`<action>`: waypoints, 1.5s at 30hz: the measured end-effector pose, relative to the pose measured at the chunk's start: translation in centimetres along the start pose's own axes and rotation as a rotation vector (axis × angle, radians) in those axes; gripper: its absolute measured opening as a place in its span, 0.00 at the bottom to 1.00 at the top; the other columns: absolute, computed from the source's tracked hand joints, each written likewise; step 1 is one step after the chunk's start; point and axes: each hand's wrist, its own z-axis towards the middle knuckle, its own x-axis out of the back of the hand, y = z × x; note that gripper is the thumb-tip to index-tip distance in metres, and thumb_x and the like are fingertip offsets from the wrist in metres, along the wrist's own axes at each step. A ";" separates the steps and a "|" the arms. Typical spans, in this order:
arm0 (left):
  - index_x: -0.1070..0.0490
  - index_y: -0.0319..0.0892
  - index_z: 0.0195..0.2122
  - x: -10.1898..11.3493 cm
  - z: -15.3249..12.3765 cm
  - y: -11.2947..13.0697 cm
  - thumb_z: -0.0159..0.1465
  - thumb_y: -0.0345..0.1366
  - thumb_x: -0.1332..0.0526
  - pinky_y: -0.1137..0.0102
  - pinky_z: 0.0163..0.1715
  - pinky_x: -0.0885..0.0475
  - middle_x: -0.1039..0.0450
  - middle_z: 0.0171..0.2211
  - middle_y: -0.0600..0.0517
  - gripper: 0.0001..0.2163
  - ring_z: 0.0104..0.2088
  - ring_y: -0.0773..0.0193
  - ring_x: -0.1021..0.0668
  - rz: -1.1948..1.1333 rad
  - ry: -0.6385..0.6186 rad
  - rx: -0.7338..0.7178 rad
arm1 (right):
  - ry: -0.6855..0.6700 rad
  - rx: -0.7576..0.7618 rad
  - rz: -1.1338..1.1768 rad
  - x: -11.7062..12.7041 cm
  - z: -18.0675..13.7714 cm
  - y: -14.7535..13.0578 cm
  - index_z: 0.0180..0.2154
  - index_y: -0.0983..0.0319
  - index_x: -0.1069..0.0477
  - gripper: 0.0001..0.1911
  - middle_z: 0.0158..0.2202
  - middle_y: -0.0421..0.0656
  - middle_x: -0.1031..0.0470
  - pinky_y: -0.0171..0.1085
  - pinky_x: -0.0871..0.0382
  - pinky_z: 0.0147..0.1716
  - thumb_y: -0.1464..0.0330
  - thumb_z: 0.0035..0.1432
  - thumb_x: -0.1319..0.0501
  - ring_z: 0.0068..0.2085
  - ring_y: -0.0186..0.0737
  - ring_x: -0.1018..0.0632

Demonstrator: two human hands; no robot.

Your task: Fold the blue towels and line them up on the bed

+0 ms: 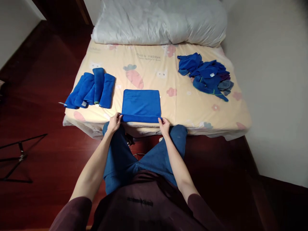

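A blue towel point(141, 102) lies flat near the front edge of the bed, its near edge turned over in a narrow band. My left hand point(114, 122) pinches the left end of that folded band. At the band's right end, my right hand point(164, 125) has its fingers closed on the corner. To the left rest several rolled blue towels point(109, 90), side by side, one lying partly over the others. A loose heap of crumpled blue cloths point(208, 75) sits on the right, with a few darker and greyish pieces among them.
The bed point(154, 75) has a yellow sheet printed with carrots and rabbits. A bulky bundle in a pale cover point(158, 22) spans its far end. Black stand legs point(21, 157) are on the dark red floor at left. A wall point(271, 80) borders the right.
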 end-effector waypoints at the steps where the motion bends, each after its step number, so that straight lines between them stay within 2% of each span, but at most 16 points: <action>1: 0.30 0.40 0.48 -0.1 0.0 -0.1 0.71 0.49 0.50 0.69 0.37 0.30 0.22 0.37 0.45 0.18 0.35 0.59 0.22 0.008 0.001 0.002 | 0.001 0.000 -0.003 0.0 0.0 0.1 0.40 0.65 0.22 0.26 0.30 0.45 0.23 0.37 0.27 0.34 0.48 0.61 0.40 0.30 0.39 0.26; 8: 0.29 0.42 0.48 -0.2 0.0 -0.3 0.72 0.47 0.49 0.68 0.36 0.31 0.23 0.33 0.47 0.17 0.33 0.57 0.22 0.031 -0.015 -0.013 | 0.005 0.018 -0.044 -0.4 0.5 1.0 0.42 0.65 0.23 0.26 0.34 0.47 0.21 0.39 0.26 0.39 0.49 0.65 0.45 0.34 0.42 0.22; 15: 0.28 0.43 0.49 -0.3 0.1 -0.5 0.72 0.47 0.47 0.69 0.36 0.31 0.22 0.34 0.47 0.16 0.33 0.57 0.21 0.032 -0.027 -0.015 | -0.033 0.017 -0.085 -0.1 0.9 0.1 0.39 0.64 0.23 0.26 0.30 0.45 0.23 0.37 0.28 0.35 0.48 0.66 0.46 0.30 0.40 0.25; 21: 0.28 0.43 0.50 -0.7 0.3 -0.5 0.72 0.45 0.48 0.68 0.37 0.31 0.21 0.36 0.45 0.15 0.36 0.55 0.20 0.096 -0.020 0.041 | -0.022 0.024 -0.178 -0.1 0.9 -0.9 0.40 0.62 0.22 0.26 0.32 0.47 0.21 0.37 0.30 0.36 0.49 0.67 0.46 0.31 0.42 0.24; 25: 0.28 0.43 0.50 -0.7 0.3 -0.3 0.73 0.45 0.48 0.68 0.37 0.32 0.21 0.37 0.44 0.15 0.37 0.54 0.20 0.149 -0.029 0.067 | -0.012 0.022 -0.222 -0.3 1.2 -1.2 0.36 0.61 0.23 0.26 0.26 0.44 0.25 0.36 0.33 0.33 0.48 0.66 0.47 0.27 0.40 0.29; 28: 0.28 0.43 0.50 -0.5 0.3 -0.1 0.72 0.47 0.48 0.69 0.37 0.31 0.20 0.37 0.45 0.16 0.38 0.55 0.19 0.155 -0.061 0.070 | -0.023 0.013 -0.193 -0.2 1.7 -0.9 0.33 0.62 0.25 0.26 0.23 0.39 0.30 0.34 0.35 0.30 0.47 0.65 0.46 0.25 0.36 0.33; 31: 0.26 0.42 0.47 -0.2 0.3 -0.2 0.70 0.50 0.45 0.69 0.38 0.30 0.20 0.36 0.46 0.17 0.38 0.55 0.19 0.122 -0.080 0.083 | -0.082 -0.028 -0.071 0.2 2.0 -0.3 0.33 0.63 0.26 0.25 0.24 0.38 0.30 0.32 0.34 0.30 0.47 0.62 0.43 0.26 0.34 0.32; 34: 0.26 0.42 0.44 -0.2 0.4 -0.3 0.68 0.51 0.43 0.70 0.38 0.29 0.20 0.36 0.46 0.18 0.38 0.56 0.20 0.075 -0.084 0.093 | -0.120 -0.081 0.081 0.7 2.0 0.1 0.35 0.64 0.25 0.24 0.28 0.42 0.25 0.33 0.29 0.32 0.48 0.57 0.38 0.30 0.37 0.26; 38: 0.27 0.41 0.43 -0.2 0.4 -0.4 0.69 0.50 0.44 0.70 0.36 0.30 0.21 0.35 0.46 0.17 0.36 0.57 0.20 0.053 -0.058 0.071 | -0.089 -0.143 0.194 0.8 1.7 0.3 0.40 0.66 0.24 0.26 0.37 0.49 0.19 0.40 0.23 0.38 0.49 0.53 0.34 0.37 0.44 0.20; 42: 0.28 0.42 0.44 -0.4 0.3 -0.6 0.70 0.49 0.45 0.71 0.35 0.30 0.22 0.33 0.48 0.16 0.34 0.59 0.20 0.062 -0.049 0.066 | -0.027 -0.145 0.182 0.0 1.9 0.6 0.43 0.68 0.24 0.29 0.42 0.55 0.18 0.46 0.22 0.46 0.48 0.54 0.35 0.43 0.49 0.18; 45: 0.28 0.43 0.44 -0.5 0.3 -0.7 0.71 0.48 0.45 0.71 0.35 0.31 0.22 0.32 0.48 0.14 0.34 0.59 0.20 0.093 -0.055 0.074 | -0.008 -0.128 0.113 -0.7 2.1 0.8 0.44 0.69 0.24 0.31 0.42 0.57 0.18 0.45 0.22 0.46 0.47 0.56 0.39 0.43 0.49 0.17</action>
